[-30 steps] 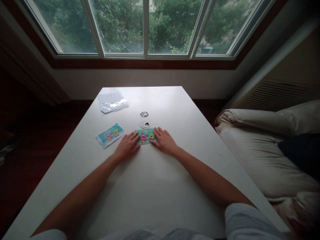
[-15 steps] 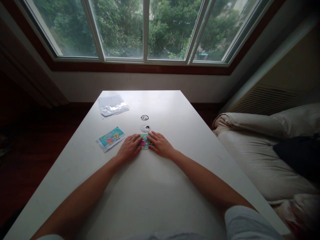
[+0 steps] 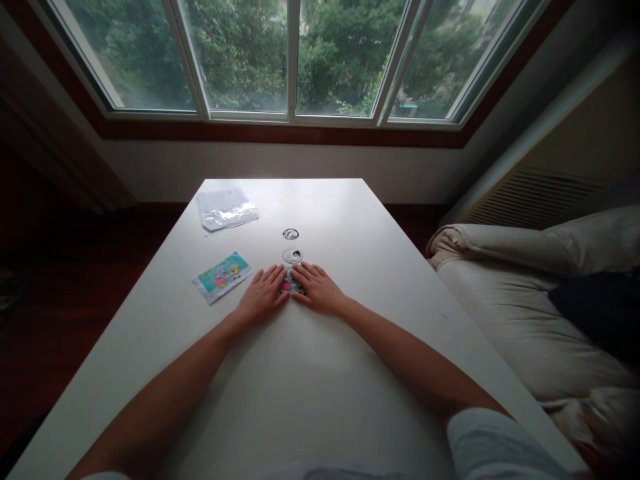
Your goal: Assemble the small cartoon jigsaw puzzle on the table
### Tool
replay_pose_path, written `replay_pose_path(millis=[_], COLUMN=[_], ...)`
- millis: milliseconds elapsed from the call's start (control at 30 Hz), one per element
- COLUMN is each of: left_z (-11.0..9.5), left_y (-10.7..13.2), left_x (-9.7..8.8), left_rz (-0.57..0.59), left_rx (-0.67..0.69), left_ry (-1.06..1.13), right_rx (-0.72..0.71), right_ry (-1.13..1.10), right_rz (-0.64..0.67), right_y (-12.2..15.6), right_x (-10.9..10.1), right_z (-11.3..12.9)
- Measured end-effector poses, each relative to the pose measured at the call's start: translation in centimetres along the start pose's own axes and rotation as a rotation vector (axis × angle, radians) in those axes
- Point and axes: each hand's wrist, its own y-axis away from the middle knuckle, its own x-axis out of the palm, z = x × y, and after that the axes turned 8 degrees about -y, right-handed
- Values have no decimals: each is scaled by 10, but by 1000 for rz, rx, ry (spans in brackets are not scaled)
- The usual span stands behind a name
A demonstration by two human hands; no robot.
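Observation:
A small, colourful cartoon picture (image 3: 290, 283) in green and pink lies flat on the white table (image 3: 300, 380). My left hand (image 3: 262, 293) rests palm down over its left side, fingers stretched out. From the other side my right hand (image 3: 319, 287) lies flat across its right part, fingers extended too. Only a narrow strip shows between the hands; the rest is covered, and I cannot tell whether it is one card or joined pieces. Left of my left hand, a larger printed cartoon sheet (image 3: 223, 275) with a similar green-and-pink scene lies at a slant.
Beyond my hands, two round discs or inserts (image 3: 293, 255) with grey-and-white markings are on the tabletop, one behind the other. A clear plastic bag (image 3: 229, 210) lies at the far left corner. A cream sofa (image 3: 520, 313) stands to the right, and a window (image 3: 293, 60) is ahead.
My hands have slid closer together over the small picture and flattened, so less of it shows between them. The sheet, discs and bag have stayed in place.

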Motion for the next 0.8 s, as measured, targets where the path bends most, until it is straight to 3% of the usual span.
replay_pose_path(millis=[433, 800], left_z=[4, 3], left_y=[-17, -12], left_x=[-8, 3], left_rz=[-7, 61], left_rx=[64, -2], left_ry=[-37, -24], right_rx=[49, 198], right_ry=[31, 47], right_rz=[-6, 61], right_y=[4, 7], right_x=[9, 8], right_z=[-2, -14])
